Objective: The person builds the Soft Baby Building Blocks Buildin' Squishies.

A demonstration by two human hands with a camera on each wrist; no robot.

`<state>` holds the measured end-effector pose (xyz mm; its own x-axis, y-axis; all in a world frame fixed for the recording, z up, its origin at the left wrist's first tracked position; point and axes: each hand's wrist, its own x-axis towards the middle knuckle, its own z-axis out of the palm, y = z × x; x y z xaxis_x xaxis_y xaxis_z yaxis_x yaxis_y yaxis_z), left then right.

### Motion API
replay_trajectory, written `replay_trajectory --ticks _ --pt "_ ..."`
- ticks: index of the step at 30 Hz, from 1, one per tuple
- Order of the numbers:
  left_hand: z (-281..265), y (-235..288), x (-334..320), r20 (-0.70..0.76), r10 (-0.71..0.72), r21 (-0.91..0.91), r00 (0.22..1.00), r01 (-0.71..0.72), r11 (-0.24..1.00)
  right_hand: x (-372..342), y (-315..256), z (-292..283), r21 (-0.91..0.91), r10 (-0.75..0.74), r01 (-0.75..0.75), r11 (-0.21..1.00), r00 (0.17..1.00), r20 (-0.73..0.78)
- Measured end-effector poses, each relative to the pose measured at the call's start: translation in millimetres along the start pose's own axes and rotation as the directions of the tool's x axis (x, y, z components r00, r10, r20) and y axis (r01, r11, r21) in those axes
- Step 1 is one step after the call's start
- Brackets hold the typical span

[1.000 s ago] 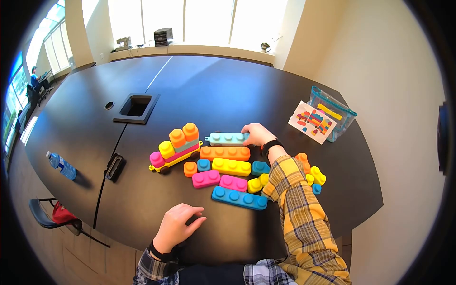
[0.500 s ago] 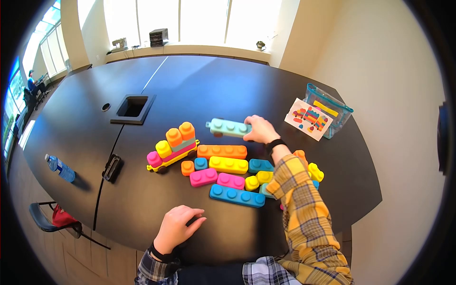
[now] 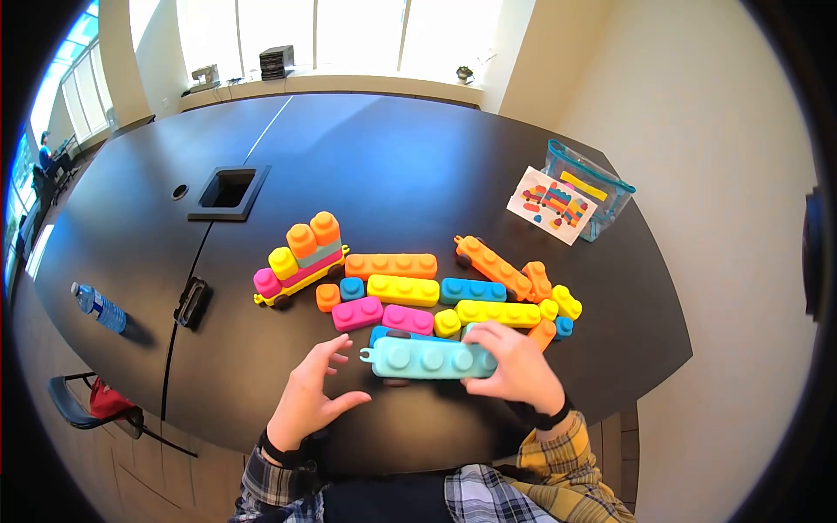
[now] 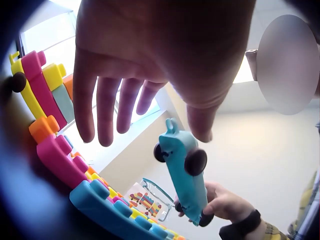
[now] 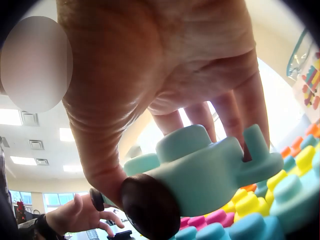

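Observation:
My right hand [image 3: 523, 366] grips the rear end of a light-blue wheeled train-car block [image 3: 423, 358], raised above the near side of the table. The car has a row of studs on top, dark wheels [image 5: 150, 207] and a hook at each end. Fingers spread, my left hand [image 3: 309, 392] is held beside the car's front hook and holds nothing. Under and behind the car lies a long blue block [image 4: 110, 205], partly hidden in the head view. An assembled engine [image 3: 301, 266] with pink, yellow and orange blocks stands to the left.
Several loose blocks, among them a long yellow block [image 3: 497, 313], lie mid-table, with an orange wheeled base [image 3: 493, 264] behind them. A picture card [image 3: 551, 206] leans against a clear bag [image 3: 610, 196]. Left are a water bottle [image 3: 100, 307], a black case [image 3: 193, 302] and a table opening [image 3: 228, 192].
My right hand has lifted the light-blue car from behind the blocks and brought it toward me. My left hand has spread its fingers beside it. The orange wheeled base has come into view.

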<state>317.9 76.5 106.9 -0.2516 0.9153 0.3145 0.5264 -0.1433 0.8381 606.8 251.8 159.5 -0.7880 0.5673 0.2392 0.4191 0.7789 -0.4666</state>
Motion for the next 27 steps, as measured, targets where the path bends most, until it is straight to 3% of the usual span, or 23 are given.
replay_trajectory --ticks 2,3,6,9,17,27 --pt "2 9 3 0.147 -0.040 -0.050 0.988 0.048 0.998 -12 2 15 -0.020 -0.002 0.002 1.000 1.000 0.009" --pt "6 10 4 0.148 -0.037 -0.049 0.988 0.045 0.998 -17 3 22 -0.013 0.008 -0.008 1.000 1.000 0.025" --pt "18 -1 8 0.261 0.089 0.080 0.961 -0.114 0.990 -26 2 41 -0.022 0.043 -0.042 0.999 0.997 0.066" --pt "28 -10 9 0.339 0.086 0.102 0.937 -0.127 0.987 -28 5 54 -0.054 0.081 -0.075 0.996 0.991 0.108" --pt "37 -15 8 0.361 0.042 0.202 0.932 -0.122 0.972 -33 -1 67 -0.104 0.089 -0.084 0.991 0.995 0.047" --pt "39 -14 3 0.388 -0.056 0.271 0.920 -0.056 0.961 -44 -1 74 -0.165 0.132 -0.118 0.979 0.988 0.077"
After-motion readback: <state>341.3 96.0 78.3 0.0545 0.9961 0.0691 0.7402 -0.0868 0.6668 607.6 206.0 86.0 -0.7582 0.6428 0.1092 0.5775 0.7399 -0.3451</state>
